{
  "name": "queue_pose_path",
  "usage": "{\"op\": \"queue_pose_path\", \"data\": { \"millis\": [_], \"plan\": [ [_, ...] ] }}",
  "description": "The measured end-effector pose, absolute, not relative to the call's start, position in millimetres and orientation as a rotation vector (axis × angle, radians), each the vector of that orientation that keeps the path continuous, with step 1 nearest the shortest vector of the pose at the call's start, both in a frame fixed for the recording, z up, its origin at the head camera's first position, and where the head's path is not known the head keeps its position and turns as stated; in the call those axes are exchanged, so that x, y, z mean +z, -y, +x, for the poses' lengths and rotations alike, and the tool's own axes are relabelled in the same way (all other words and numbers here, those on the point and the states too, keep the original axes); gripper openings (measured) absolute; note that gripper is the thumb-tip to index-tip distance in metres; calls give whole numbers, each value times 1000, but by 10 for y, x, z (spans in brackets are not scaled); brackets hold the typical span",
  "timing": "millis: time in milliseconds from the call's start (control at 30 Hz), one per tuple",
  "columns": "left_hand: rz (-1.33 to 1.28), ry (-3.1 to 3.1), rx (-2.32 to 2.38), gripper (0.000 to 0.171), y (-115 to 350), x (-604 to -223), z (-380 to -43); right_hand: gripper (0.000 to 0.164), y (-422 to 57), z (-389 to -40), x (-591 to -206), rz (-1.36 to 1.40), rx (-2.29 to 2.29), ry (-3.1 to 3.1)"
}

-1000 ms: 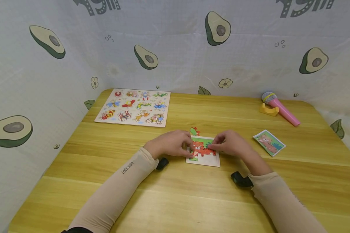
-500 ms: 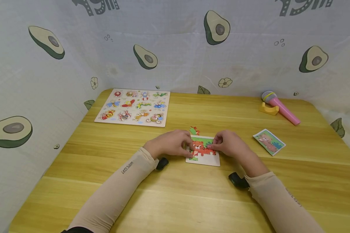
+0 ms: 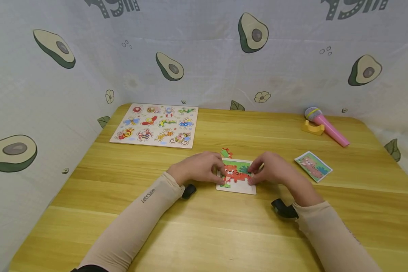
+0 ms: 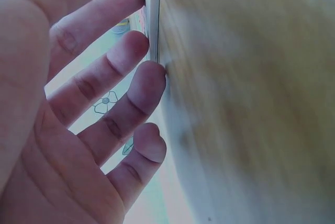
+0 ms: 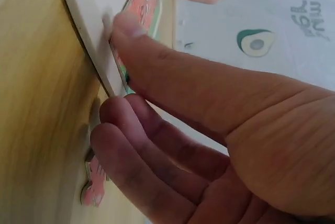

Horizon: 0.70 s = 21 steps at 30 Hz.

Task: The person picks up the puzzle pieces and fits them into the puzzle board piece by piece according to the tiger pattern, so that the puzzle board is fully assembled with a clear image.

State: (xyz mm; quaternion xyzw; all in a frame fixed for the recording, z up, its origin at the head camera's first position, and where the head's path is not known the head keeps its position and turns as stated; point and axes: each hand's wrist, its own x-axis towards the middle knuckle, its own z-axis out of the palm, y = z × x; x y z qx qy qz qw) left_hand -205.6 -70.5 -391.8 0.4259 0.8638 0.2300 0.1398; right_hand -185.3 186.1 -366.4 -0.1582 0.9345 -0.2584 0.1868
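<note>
A small jigsaw board (image 3: 241,189) shows a partly assembled red tiger (image 3: 237,173) on green, with bare board along its front. My left hand (image 3: 200,167) rests at its left side, the thumb low and the index finger higher. In the left wrist view the other fingers (image 4: 146,85) are loosely bent with their tips by the board's edge. My right hand (image 3: 273,168) touches the right side of the picture, thumb and index finger spread apart. Its thumb (image 5: 131,28) lies on the board in the right wrist view. Loose puzzle pieces (image 3: 226,153) lie just behind the board.
An insect peg puzzle (image 3: 154,125) lies at the back left of the wooden table (image 3: 210,234). At the back right are a pink toy microphone (image 3: 331,130) and a yellow stand (image 3: 312,128). A picture card (image 3: 313,166) lies right of my right hand.
My right thumb and index finger have gone from pinched together on the tiger's back to spread apart at the picture's right edge. The left hand stays in place.
</note>
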Motion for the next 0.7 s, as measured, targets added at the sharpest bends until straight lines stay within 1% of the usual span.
{"op": "queue_pose_path", "data": {
  "millis": [300, 467, 700],
  "plan": [
    [1225, -2501, 663, 15, 704, -3921, -2053, 18, -1895, -1858, -3666, -705, -671, -2642],
    [1222, -2502, 660, 15, 703, -3915, -2052, 16, -1888, -1859, -3677, -751, -645, -2654],
    [1220, -2491, 664, 15, 703, -3906, -2048, 24, -1862, -1856, -3692, -785, -624, -2641]
  ]
}}
